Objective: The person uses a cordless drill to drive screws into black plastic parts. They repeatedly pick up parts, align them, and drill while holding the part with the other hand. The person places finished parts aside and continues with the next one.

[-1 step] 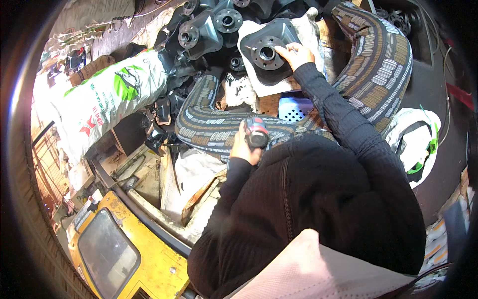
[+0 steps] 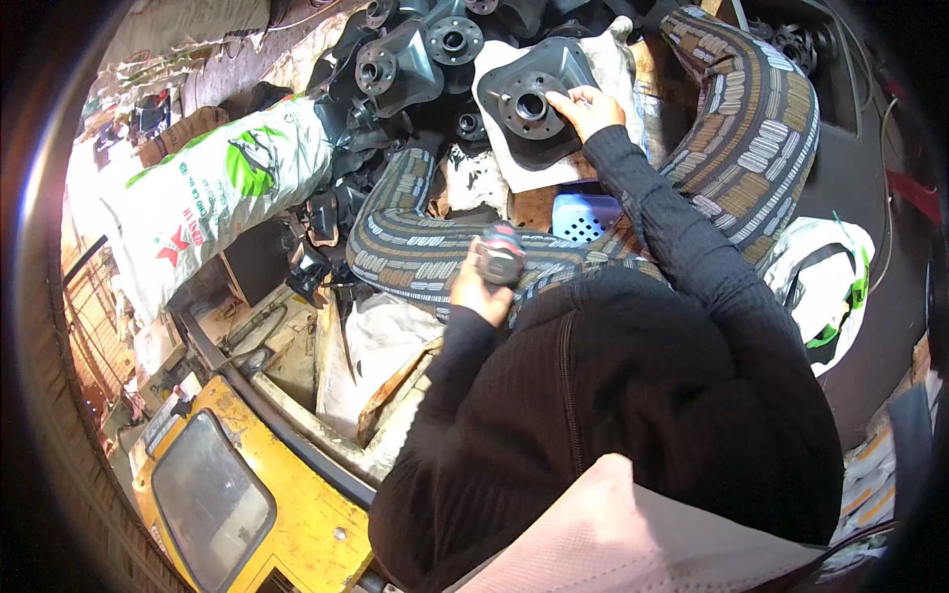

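A large white sack [image 2: 213,203] with green and red print lay to the person's left, beside a heap of black flanged metal parts [image 2: 405,59]. Nearer the person, one black flanged part [image 2: 539,104] with a round central hole sat on a pale cloth [image 2: 603,74] spread between the patterned trouser legs. The right hand [image 2: 585,107] rested on that part's right edge, its fingers [image 2: 565,99] loosely spread and touching the flange rather than gripping it. The left hand [image 2: 479,289] sat lower, over the left thigh, fingers curled tight around a small dark tool with a red band [image 2: 502,252].
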Demonstrator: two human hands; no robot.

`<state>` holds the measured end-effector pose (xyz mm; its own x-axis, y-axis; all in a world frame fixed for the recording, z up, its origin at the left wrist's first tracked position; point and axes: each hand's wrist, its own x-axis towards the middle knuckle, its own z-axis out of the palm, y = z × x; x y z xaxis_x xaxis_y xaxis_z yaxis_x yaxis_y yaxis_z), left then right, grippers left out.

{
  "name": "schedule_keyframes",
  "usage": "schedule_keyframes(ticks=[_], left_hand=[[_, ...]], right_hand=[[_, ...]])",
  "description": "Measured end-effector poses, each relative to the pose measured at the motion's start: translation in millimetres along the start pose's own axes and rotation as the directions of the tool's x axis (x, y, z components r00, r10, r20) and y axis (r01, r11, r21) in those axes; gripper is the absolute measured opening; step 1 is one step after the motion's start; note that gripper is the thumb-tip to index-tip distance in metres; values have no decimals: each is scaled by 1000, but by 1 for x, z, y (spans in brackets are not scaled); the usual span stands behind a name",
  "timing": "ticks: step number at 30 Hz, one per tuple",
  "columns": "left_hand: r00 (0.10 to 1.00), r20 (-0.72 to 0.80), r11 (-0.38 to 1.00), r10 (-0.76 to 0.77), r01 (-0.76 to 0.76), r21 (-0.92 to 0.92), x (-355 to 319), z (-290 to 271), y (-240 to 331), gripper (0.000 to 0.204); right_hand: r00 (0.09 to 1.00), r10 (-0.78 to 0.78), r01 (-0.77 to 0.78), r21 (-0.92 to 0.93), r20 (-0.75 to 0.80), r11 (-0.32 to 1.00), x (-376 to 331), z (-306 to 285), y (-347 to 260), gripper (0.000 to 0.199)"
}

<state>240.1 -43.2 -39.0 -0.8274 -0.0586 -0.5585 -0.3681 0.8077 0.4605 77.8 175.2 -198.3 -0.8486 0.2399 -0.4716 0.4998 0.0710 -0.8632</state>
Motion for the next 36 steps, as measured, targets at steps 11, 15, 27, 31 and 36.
schedule_keyframes(ticks=[11,15,27,31,36], left_hand=[[984,28,979,174,-170,-117,94,-117,107,34],[996,46,979,80,-70,-193,112,-114,109,37],[993,117,990,1,16,-142,130,-108,95,41],[970,44,962,239,-230,-149,138,-111,97,43],[977,184,994,109,-111,2,148,-123,116,41]], right_hand=[[1000,17,-16,30,-26,999,1,-1,-9,39],[999,20,-19,46,-30,999,-1,-2,-10,39],[999,49,-47,81,-23,996,-1,0,-10,38],[998,37,-34,68,-40,997,-1,0,-9,38],[999,37,-33,121,-33,992,0,2,-9,37]])
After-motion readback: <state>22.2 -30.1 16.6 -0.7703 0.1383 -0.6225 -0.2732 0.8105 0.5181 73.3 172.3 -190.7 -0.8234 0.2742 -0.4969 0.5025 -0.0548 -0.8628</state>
